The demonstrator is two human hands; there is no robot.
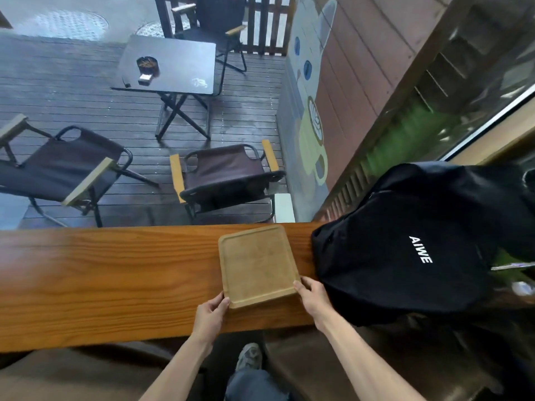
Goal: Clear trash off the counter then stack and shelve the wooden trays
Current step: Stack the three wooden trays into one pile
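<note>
Item count, as visible:

- Wooden tray (257,266): one, on the tabletop (101,282).
- Hands: two, the left hand (210,315) and the right hand (314,299), one at each near corner of the tray.
- Black bag (405,250) with white lettering: one, on the tabletop just beside the tray.
- Folding chairs on the deck: three, namely a left chair (66,169), a middle chair (225,175) and a far chair (214,21).
- Black folding table (179,56): one.
- Ashtray (147,65) on that table: one.
- Shoe (249,358): one in view.

Both hands — left hand (210,312), right hand (311,296) — hold the wooden tray (257,264) on the counter (101,279).
</note>
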